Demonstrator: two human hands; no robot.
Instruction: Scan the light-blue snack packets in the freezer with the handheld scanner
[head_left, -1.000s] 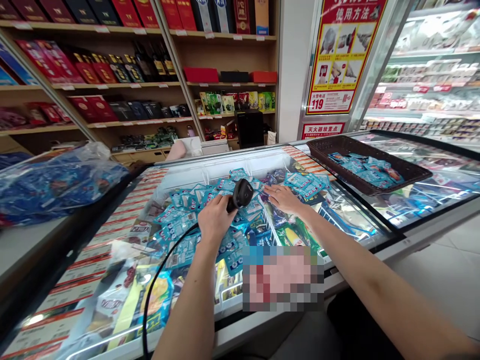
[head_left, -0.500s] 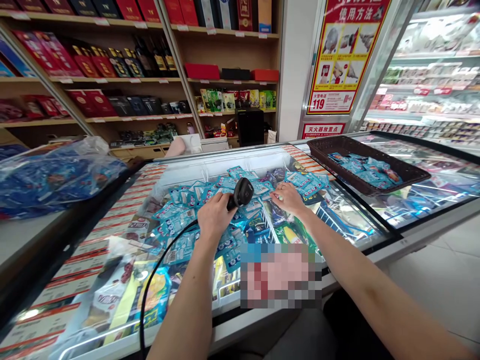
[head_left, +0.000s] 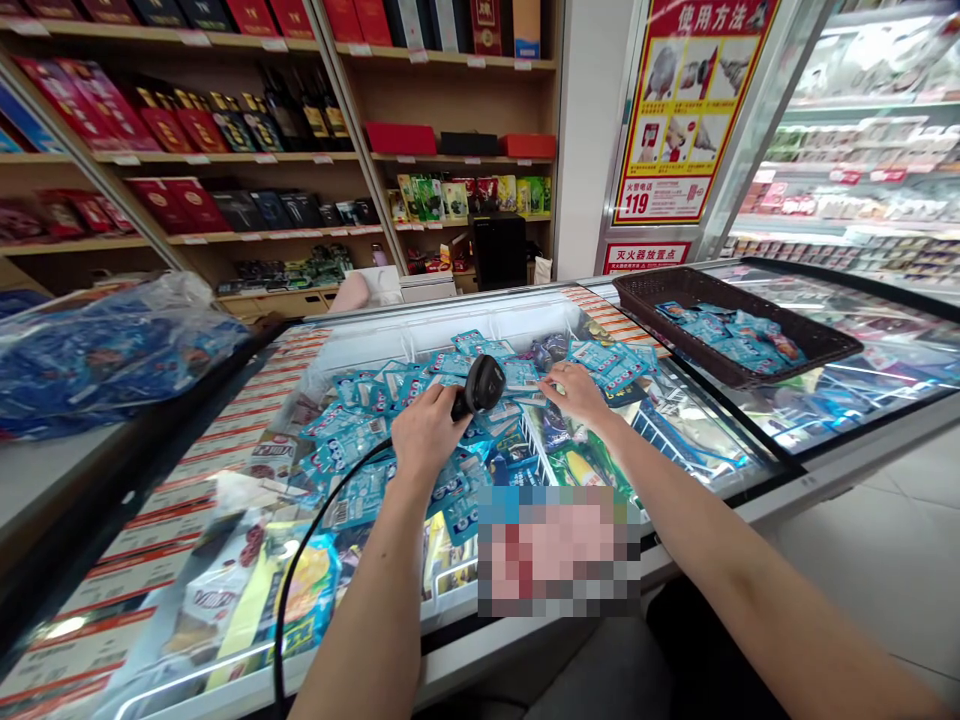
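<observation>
Left hand (head_left: 424, 432) closed around black scanner (head_left: 480, 385), right hand (head_left: 579, 392) at its three o'clock, fingers spread flat on blue packets (head_left: 607, 365) in freezer (head_left: 375, 340)

Bright, even shop light from overhead. White glare streaks the freezer lid (head_left: 847, 385), strongest right of the basket (head_left: 739, 325). Shadows are faint. Shelves (head_left: 225, 160) left of the freezer bow outward from wide-angle distortion. A pixelated patch sits at the freezer's near edge.

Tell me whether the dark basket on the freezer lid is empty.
No, the dark basket on the freezer lid holds blue packets.
</observation>
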